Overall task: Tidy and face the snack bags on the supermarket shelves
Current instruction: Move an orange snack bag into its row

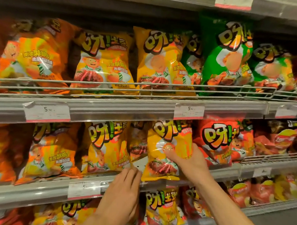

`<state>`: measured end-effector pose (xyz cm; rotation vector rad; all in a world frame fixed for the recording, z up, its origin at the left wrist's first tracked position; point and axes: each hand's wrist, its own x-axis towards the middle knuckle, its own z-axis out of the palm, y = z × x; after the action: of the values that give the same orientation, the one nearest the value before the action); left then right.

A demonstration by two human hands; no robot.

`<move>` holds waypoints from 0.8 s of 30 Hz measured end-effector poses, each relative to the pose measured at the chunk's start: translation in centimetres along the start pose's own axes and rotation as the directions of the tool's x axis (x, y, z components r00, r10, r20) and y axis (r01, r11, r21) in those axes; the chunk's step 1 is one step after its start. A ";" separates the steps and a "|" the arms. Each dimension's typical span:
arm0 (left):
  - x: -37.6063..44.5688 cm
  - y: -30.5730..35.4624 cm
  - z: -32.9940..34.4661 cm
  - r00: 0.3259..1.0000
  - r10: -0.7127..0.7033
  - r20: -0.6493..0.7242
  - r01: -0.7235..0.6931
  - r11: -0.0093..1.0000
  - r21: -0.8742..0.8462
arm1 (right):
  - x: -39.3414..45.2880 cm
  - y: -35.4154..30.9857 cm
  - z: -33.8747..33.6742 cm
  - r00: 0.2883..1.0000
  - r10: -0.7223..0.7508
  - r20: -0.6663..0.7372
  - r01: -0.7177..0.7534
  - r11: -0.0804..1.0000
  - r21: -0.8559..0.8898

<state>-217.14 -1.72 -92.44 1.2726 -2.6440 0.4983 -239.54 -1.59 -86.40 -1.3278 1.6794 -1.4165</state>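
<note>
My right hand (187,161) grips a yellow snack bag (165,151) at its right edge, thumb across the front, holding it upright at the front of the middle shelf (226,173). My left hand (125,190) reaches to the shelf's front lip just left of that bag, its fingertips at the lower right corner of another yellow bag (106,146); whether it pinches that corner is unclear. A gap of bare shelf shows between the two bags.
Orange bags (51,151) fill the middle shelf's left, red bags (215,139) its right. The upper shelf holds orange, yellow (157,61) and green bags (226,54) behind a wire rail (147,86). Price tags (189,111) hang on shelf edges. More bags stand below.
</note>
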 end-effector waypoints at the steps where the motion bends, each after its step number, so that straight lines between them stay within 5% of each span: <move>1: 0.1 0.1 0.1 1.000 -0.011 0.019 0.011 1.000 -0.004 | 0.8 -0.4 0.6 0.999 -0.023 -0.028 0.023 1.000 0.009; 18: -0.2 1.5 1.6 0.989 -0.148 -0.020 0.143 0.978 -0.155 | 2.7 3.1 3.8 0.989 -0.138 -0.044 0.129 0.977 -0.167; 24: -3.2 1.4 3.4 0.981 -0.083 -0.173 0.008 0.919 -0.395 | -1.0 4.4 3.0 0.976 -0.187 -0.116 0.149 0.950 -0.276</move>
<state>-216.25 0.22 -96.83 1.0983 -2.3899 0.0635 -237.93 -2.01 -91.55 -1.5827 1.9440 -1.4474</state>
